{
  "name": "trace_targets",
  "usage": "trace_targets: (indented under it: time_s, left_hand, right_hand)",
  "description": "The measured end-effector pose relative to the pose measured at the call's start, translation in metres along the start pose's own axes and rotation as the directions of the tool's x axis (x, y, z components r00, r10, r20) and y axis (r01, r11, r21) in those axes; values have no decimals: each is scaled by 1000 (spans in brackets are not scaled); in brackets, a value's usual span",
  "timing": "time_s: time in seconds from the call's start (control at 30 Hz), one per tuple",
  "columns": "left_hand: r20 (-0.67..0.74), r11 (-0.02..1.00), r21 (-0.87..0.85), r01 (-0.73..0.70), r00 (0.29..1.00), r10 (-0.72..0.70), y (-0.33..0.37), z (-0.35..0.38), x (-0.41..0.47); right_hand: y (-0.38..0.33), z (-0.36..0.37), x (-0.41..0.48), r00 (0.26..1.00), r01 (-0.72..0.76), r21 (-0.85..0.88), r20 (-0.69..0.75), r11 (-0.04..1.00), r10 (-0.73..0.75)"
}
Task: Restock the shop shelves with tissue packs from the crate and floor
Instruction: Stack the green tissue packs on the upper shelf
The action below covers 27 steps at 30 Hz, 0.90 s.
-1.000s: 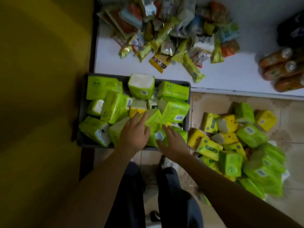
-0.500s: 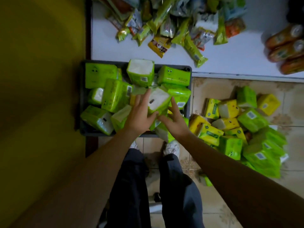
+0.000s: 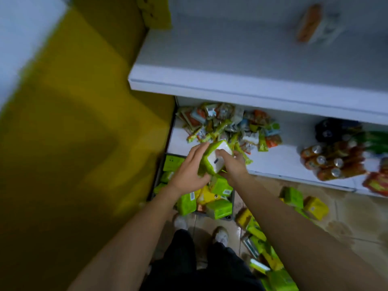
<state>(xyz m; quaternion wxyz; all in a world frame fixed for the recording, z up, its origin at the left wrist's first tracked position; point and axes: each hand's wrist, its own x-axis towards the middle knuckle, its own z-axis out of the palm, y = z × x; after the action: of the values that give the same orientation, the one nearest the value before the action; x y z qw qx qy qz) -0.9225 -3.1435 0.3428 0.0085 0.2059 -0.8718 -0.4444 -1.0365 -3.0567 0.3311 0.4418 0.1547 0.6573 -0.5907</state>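
Observation:
A green tissue pack [image 3: 216,158] with a white end face is held up between both hands, above the crate and in front of the bottom shelf. My left hand [image 3: 189,169] grips its left side and my right hand [image 3: 233,166] its right side. Below them the dark crate [image 3: 231,215] holds several green and yellow tissue packs [image 3: 218,208]. More tissue packs [image 3: 294,198] lie scattered on the tiled floor to the right. A white upper shelf [image 3: 252,66] juts out above, mostly bare.
The bottom shelf [image 3: 279,162] carries a heap of snack packets [image 3: 228,124] and bottles [image 3: 327,162] at the right. One packet [image 3: 310,24] lies on the upper shelf, and yellow-green packs [image 3: 155,13] stand at its left end. A yellow wall fills the left. My feet [image 3: 220,236] stand by the crate.
Both hands have closed on one tissue pack in the crate and lifted it up toward the shelves. The view has tilted upward, bringing the upper shelf into sight.

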Motion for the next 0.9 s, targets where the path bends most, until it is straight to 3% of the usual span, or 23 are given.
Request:
trace_targets:
  time_s: [0.1,0.2,0.3,0.4,0.5,0.6,0.77,0.9]
  left_hand:
    - [-235,1000,-1,7,972,-7,32,-34,-16]
    - [-472,986,-91,140,866,-166,55,-66,-24]
    - [-459,887,-377,265,779,-428,70,-94,-28]
    - [-403,733,-661,164,746,-530,79,-114,-34]
    - [-509,766,-640,62,712,-483,90,-136,-41]
    - [-648,843,-533,-72,676,-351,111,-169,-40]
    - [-807,928,-288,-238,582,-102,146,-232,-22]
    - [-853,962,-147,-231,521,-5,167,-272,3]
  right_hand:
    - [-33,10,-39,989,85,-11,120,996,-83]
    - [-58,22,-65,961,151,9,232,989,-149]
    - [-81,35,-86,907,194,11,379,981,-183]
    - [-98,48,-108,868,251,8,440,968,-229]
    - [-119,64,-129,815,468,-78,422,880,-396]
    - [-149,81,-149,610,783,-219,452,582,-651]
    - [-204,116,-179,400,912,-290,460,292,-793]
    - [-236,125,-206,336,942,-215,543,259,-770]
